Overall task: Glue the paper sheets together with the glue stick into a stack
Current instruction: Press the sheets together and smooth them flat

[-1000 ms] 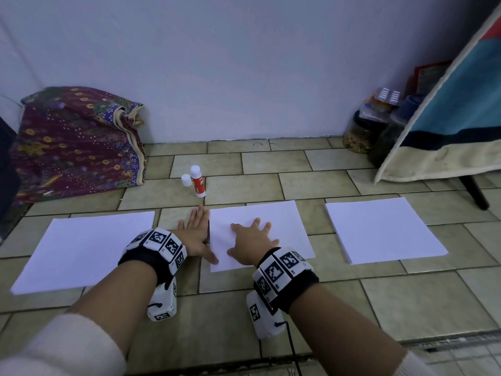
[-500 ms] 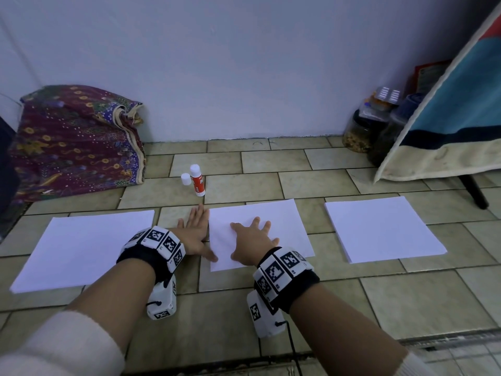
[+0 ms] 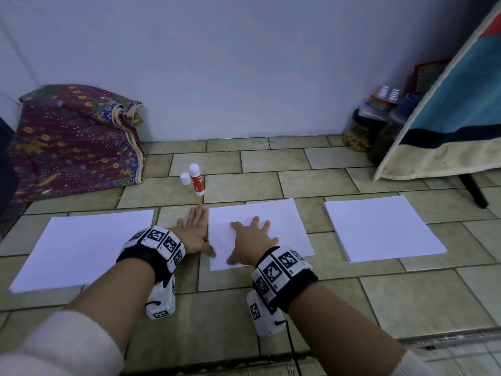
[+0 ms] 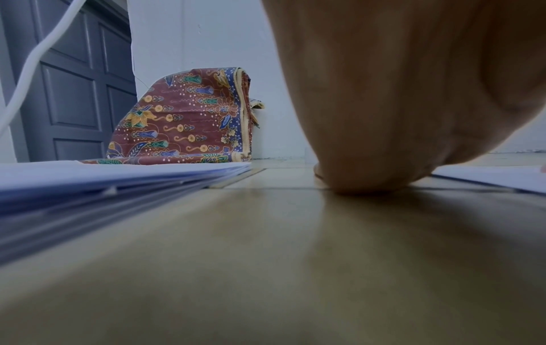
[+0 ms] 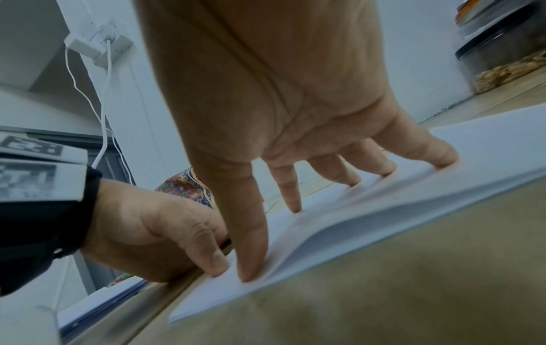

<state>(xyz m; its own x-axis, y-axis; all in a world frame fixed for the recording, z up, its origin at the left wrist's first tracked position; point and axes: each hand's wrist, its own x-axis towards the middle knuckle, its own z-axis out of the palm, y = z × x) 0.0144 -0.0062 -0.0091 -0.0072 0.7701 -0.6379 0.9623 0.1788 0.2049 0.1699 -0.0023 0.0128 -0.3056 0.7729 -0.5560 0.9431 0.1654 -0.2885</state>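
Three lots of white paper lie on the tiled floor: a left stack [image 3: 81, 245], a middle sheet [image 3: 282, 226] and a right stack [image 3: 379, 229]. My right hand [image 3: 252, 240] lies spread on the middle sheet [image 5: 443, 186], its fingertips [image 5: 254, 273] pressing the paper. My left hand [image 3: 193, 229] rests flat on the floor against the sheet's left edge, thumb touching the paper's near corner. In the left wrist view its palm [image 4: 384, 116] sits on the tile beside the left stack [image 4: 88, 177]. The red and white glue stick [image 3: 196, 180] stands uncapped behind the hands, its cap [image 3: 185, 178] beside it.
A folded patterned cloth [image 3: 73, 142] lies against the wall at back left. Jars [image 3: 363, 128] and a leaning blue and cream board [image 3: 447, 118] with a dark leg [image 3: 474, 191] stand at back right. A charger cable [image 5: 103, 116] hangs from a wall socket.
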